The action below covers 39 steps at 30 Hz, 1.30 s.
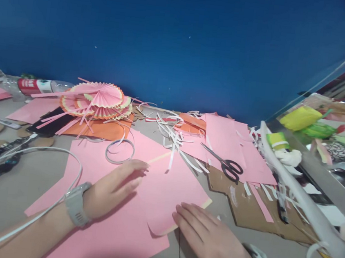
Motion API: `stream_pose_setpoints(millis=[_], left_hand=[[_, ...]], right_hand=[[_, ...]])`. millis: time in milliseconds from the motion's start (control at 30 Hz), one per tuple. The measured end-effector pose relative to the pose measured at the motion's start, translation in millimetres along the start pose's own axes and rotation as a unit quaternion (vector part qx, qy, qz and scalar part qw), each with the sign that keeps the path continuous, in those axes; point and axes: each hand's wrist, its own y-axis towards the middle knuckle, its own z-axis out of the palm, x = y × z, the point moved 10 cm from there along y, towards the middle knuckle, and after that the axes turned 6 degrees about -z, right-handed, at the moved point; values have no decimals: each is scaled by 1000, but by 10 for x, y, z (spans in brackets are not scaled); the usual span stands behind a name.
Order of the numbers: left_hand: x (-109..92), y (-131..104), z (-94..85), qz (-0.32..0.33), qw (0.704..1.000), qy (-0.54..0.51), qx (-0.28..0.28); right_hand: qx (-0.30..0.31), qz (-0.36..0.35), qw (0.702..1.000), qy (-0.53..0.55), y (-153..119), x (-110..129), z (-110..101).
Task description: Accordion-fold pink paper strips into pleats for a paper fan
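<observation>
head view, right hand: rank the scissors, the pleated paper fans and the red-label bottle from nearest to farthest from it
From the right hand, pressing the pink sheet:
1. Scissors, just beyond the hand, slightly to its right, lying on pink paper.
2. Pleated paper fans, farther back on the left, stacked on orange paper.
3. Red-label bottle, farthest, lying at the far left by the blue wall.

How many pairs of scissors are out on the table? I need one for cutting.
1. The black-handled metal scissors lie on the pink paper sheet to the right, beyond the right hand. More may be hidden under the paper scraps.
</observation>
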Motion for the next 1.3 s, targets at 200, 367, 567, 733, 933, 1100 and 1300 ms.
stream_pose_setpoints(millis=[200,367,567,733,933,1100,1300], left_hand=[[168,126,-374,-10,973,-213,-87],[26,123,-274,-11,968,-252,-2],[28,248,-69,-86,986,-142,2],[125,404,-16,-90,989,-109,-40],[158,378,-12,-94,986,-133,-23],[236,332,55,-140,931,-337,21],[154,354,12,-123,904,-409,30]], right_hand=[[-51,157,960,225,119,-620,-248],[-213,377,803,409,-30,-1190,-354],[-210,400,789,416,12,-1253,-191],[-155,405,804,407,-95,-1299,-43],[-223,457,668,544,-166,-1324,-77],[-219,464,471,718,-107,-1146,133],[-185,408,529,721,-84,-1210,124]])
